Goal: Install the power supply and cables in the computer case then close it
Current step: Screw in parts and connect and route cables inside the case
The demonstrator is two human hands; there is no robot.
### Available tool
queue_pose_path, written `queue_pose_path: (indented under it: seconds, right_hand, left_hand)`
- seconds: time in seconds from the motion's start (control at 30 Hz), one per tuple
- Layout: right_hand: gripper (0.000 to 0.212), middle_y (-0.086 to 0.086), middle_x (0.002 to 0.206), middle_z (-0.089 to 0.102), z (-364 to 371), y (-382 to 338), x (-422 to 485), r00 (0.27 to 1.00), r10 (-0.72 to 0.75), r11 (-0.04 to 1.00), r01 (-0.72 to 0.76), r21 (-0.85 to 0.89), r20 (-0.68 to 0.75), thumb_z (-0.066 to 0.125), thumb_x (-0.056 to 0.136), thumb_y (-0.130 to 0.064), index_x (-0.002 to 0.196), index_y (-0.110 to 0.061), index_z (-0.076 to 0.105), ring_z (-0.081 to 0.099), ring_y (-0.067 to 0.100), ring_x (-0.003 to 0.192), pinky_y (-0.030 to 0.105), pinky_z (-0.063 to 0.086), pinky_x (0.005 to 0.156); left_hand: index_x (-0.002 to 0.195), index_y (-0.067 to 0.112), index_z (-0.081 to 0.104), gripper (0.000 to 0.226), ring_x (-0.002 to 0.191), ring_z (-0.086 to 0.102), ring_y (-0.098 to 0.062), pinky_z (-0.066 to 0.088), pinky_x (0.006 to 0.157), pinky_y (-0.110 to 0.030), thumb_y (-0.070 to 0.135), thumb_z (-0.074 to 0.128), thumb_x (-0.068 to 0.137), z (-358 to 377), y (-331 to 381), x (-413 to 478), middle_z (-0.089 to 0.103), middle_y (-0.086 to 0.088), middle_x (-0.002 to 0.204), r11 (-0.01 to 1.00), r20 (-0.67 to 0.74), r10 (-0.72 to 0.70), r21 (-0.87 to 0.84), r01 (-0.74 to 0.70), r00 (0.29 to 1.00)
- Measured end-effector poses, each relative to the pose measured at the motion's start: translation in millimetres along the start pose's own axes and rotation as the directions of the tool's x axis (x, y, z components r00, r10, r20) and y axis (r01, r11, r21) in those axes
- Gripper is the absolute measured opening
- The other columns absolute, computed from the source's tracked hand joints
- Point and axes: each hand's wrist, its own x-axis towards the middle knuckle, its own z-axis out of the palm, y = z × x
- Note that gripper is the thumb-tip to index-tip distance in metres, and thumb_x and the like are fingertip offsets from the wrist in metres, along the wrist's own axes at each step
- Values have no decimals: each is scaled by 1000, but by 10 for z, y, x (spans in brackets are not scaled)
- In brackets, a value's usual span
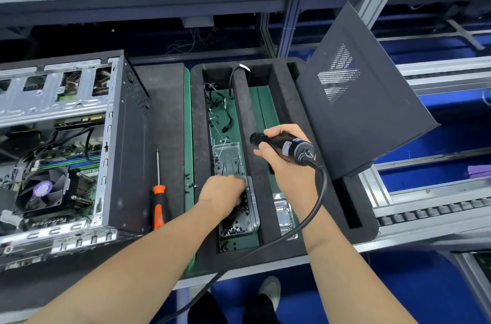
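The open grey-and-black metal computer case [79,116] lies on its side to the left of the black foam tray [247,116], its left part cut off by the frame edge. Inside it, a black cooler fan [42,190] and dark wiring show over the board; the rest of its interior is hard to make out. A black perforated metal side panel [366,100] leans tilted at the foam tray's right end. Over the tray's middle, the right hand [281,164] has its fingers wrapped round a black electric screwdriver [289,147], whose thick black cord [316,204] loops down past the wrist and out of view below. The left hand [220,196] reaches down into a clear plastic box [239,220] of small black screws [233,229] in the tray's left compartment. Its fingers are bent downward with the tips hidden, so whether they pinch a screw cannot be told. Loose black cables [225,111] lie at the far end of that compartment. An orange-and-black hand screwdriver [158,198] rests between the foam tray and the case.
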Motion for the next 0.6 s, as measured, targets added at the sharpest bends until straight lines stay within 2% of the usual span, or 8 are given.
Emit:
queue_pose_path:
  seconds: [0.17,0.27,0.33,0.4,0.5,0.6]
  right_hand:
    - [20,12,104,70,-47,-36,-16,1000,3,1000,-3,-13,-11,73,86,7,101,-3,65,71,43,101,63,57,88]
    - [20,11,103,70,-74,-70,-22,1000,-10,1000,10,-13,-11,73,85,7,101,-4,65,72,42,100,64,57,87]
    - [20,10,102,70,-86,-101,-16,1000,-20,1000,20,-7,-9,74,85,6,100,-4,65,72,42,100,63,58,86]
    - [20,9,103,71,-92,-134,-2,999,-32,999,32,4,-7,74,83,3,100,-4,65,73,42,99,63,58,86]
    - [21,9,103,70,-91,-210,27,998,-60,997,60,40,-1,75,81,-1,99,-2,65,74,42,97,62,60,85]
    - [18,6,100,69,-63,-299,61,996,-85,989,84,121,1,71,85,8,100,3,63,75,37,92,57,64,79]
  left_hand:
    - [99,16,44,23,64,58,-30,42,52,-35,11,63,88,-9,-36,-25,58,-1,75,976,-97,-39,-219,16,994]
    - [99,18,62,9,76,65,-25,51,61,-34,15,65,91,-25,-66,-36,67,-1,85,889,-150,-86,-458,8,985]
    - [98,14,71,7,81,66,-21,54,72,-31,14,66,94,-72,-81,-41,71,-2,88,781,-201,-145,-624,-13,969]
    - [97,7,71,6,79,67,-21,55,76,-27,11,68,95,-141,-88,-56,72,-5,87,638,-234,-223,-769,-40,946]
    - [93,7,65,6,72,70,-18,57,72,-26,10,70,95,-268,-96,-118,73,-6,80,444,-254,-374,-894,-68,892]
    - [94,10,67,6,70,75,-14,60,67,-23,10,72,93,-447,-137,-187,75,-5,77,185,-224,-510,-971,-149,831]
